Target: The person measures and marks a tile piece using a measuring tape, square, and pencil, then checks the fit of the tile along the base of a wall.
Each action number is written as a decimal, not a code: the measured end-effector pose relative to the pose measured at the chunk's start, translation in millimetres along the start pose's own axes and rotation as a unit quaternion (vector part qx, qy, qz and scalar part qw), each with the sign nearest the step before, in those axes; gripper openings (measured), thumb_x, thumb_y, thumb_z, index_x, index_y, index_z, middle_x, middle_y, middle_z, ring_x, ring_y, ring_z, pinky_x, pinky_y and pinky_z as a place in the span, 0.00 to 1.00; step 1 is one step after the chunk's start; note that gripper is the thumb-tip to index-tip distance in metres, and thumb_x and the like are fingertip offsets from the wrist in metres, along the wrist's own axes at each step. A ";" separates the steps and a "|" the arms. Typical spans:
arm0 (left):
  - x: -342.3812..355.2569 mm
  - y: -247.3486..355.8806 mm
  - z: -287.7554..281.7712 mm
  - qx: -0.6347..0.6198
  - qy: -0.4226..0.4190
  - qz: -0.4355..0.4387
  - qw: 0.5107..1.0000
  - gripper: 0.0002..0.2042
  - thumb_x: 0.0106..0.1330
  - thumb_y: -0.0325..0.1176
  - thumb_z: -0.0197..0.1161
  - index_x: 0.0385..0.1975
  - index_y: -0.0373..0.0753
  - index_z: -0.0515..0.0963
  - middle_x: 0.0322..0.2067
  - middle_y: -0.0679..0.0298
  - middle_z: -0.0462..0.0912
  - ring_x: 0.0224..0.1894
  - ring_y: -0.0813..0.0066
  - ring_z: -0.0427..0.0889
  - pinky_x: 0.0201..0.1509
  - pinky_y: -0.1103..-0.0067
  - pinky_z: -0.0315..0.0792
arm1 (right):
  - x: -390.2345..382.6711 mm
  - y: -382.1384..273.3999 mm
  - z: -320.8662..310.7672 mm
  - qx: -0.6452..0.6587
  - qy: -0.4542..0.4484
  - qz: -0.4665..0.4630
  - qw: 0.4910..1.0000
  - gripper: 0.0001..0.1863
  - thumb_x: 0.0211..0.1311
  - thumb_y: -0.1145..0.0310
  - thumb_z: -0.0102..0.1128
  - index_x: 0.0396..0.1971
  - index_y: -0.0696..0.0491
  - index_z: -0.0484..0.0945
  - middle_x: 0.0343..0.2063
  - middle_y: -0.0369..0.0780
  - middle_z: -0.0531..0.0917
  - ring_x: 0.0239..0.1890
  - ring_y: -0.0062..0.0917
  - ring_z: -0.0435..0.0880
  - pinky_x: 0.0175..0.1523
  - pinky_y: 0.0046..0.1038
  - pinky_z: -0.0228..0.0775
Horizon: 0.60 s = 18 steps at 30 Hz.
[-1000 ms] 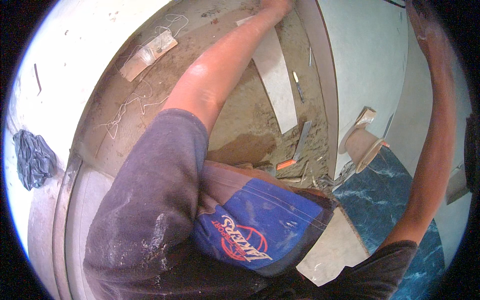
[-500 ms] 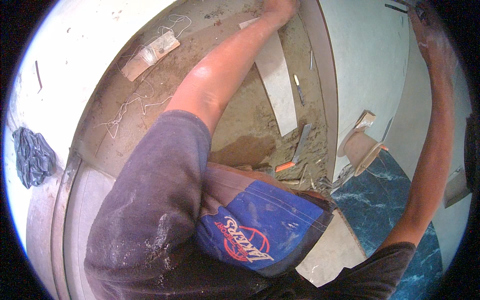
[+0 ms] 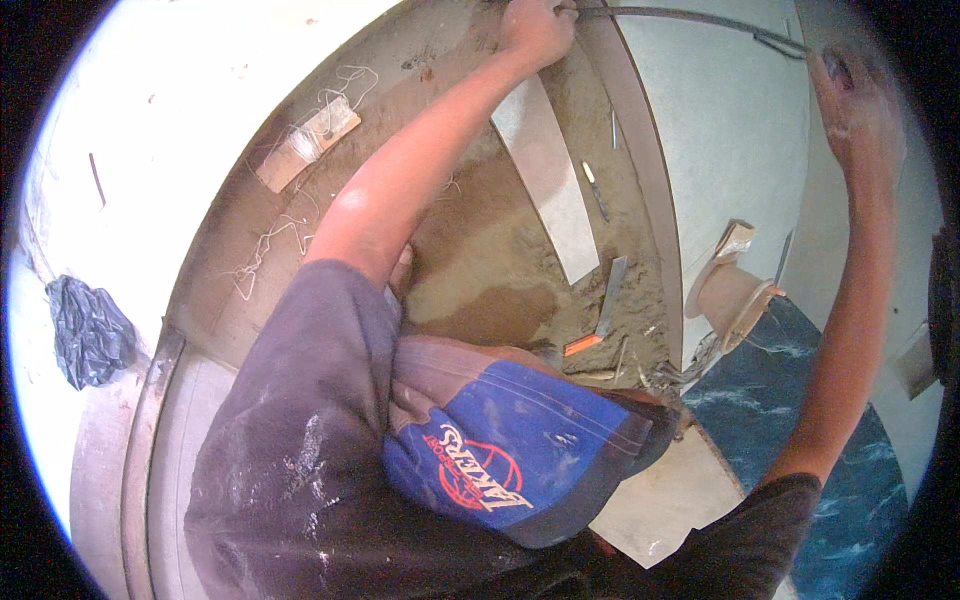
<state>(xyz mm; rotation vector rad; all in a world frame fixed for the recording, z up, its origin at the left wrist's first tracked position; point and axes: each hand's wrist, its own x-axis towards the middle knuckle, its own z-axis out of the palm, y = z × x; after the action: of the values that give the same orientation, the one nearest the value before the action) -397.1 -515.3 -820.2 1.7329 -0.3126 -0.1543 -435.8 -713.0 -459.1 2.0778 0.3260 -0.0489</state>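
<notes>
My left hand (image 3: 540, 35) is at the top middle, its fingers closed at one end of a long, thin dark bar (image 3: 680, 15). The bar runs right across a pale panel to my right hand (image 3: 860, 115), which is closed around a dark piece at its other end. A short second dark line shows under the bar near my right hand. The bar's exact kind cannot be made out. Under my left forearm lies a long pale tile strip (image 3: 550, 180) on the wet grey-brown mortar floor (image 3: 470, 240).
A trowel-like tool with an orange handle (image 3: 583, 345) and a slim white-and-black tool (image 3: 595, 190) lie right of the strip. String trails from a wooden block (image 3: 308, 145). A spool (image 3: 732, 300) is beside blue marbled sheeting (image 3: 770, 390). A black plastic bag (image 3: 90, 330) is far left.
My left hand has come lower into view, and the dark bar now shows stretching between both hands. My right hand has also come down slightly. The whole view has shifted a little.
</notes>
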 end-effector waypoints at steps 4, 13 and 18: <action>-25.4 10.1 -63.0 0.031 -0.022 0.024 0.999 0.19 0.60 0.38 0.64 0.51 0.39 0.80 0.47 0.49 0.83 0.51 0.56 0.83 0.60 0.64 0.72 | -70.7 -26.2 -15.4 0.195 -0.139 0.215 0.947 0.21 0.65 0.49 0.59 0.47 0.49 0.82 0.39 0.44 0.84 0.39 0.36 0.84 0.46 0.37 0.75; -119.8 10.3 -113.4 0.046 -0.194 -0.147 0.969 0.20 0.69 0.45 0.61 0.50 0.35 0.80 0.40 0.58 0.86 0.40 0.72 0.84 0.47 0.73 0.77 | -206.5 -248.3 -7.4 0.685 -0.309 0.354 0.557 0.21 0.67 0.51 0.57 0.39 0.57 0.81 0.29 0.41 0.81 0.34 0.29 0.78 0.45 0.33 0.69; -208.6 52.1 -97.4 -0.246 -0.339 -0.315 0.852 0.22 0.71 0.47 0.58 0.52 0.33 0.79 0.39 0.64 0.83 0.38 0.79 0.79 0.46 0.77 0.74 | -191.8 -342.9 -61.1 0.836 -0.294 0.367 0.282 0.19 0.68 0.55 0.57 0.38 0.59 0.81 0.28 0.39 0.80 0.31 0.24 0.78 0.38 0.31 0.71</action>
<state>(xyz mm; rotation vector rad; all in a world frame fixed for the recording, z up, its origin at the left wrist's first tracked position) -575.4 -370.5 -765.9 1.1539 -0.1734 -1.2402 -712.6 -539.3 -685.7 3.5181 -2.2098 -0.9442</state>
